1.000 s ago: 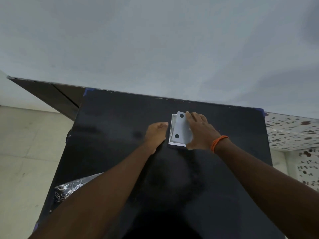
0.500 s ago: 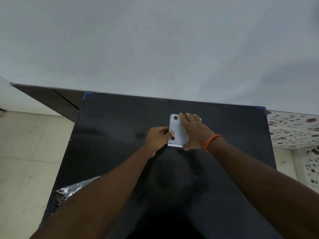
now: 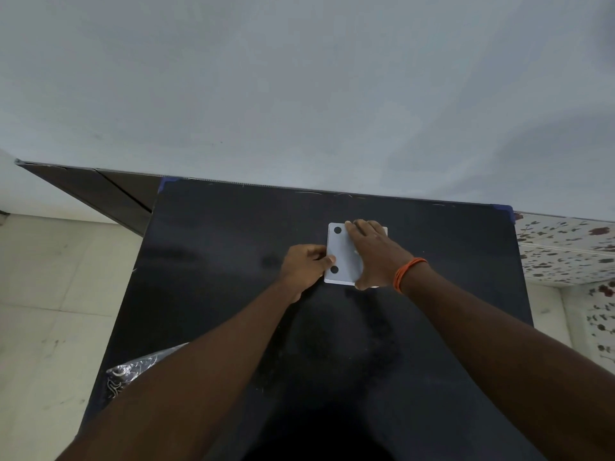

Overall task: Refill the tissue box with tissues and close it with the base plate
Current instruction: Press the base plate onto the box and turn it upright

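Observation:
A white base plate (image 3: 342, 257) with black round pads at its left corners lies flat on top of the tissue box, whose white edge (image 3: 385, 230) shows at the far right. They sit on a black table (image 3: 216, 261). My right hand (image 3: 374, 252) rests palm down on the plate, fingers spread across it. At the box's left edge my left hand (image 3: 304, 266) is curled, its thumb touching the plate near the lower pad. No tissues are visible.
A shiny patterned wrapper (image 3: 133, 371) lies at the table's near left edge, partly under my left forearm. A plain grey wall stands behind the table. Tiled floor lies to the left, and a speckled surface (image 3: 565, 247) to the right.
The plate was tilted over the box a second ago and now lies flat and squared on it. My left hand moved right to the box's left edge.

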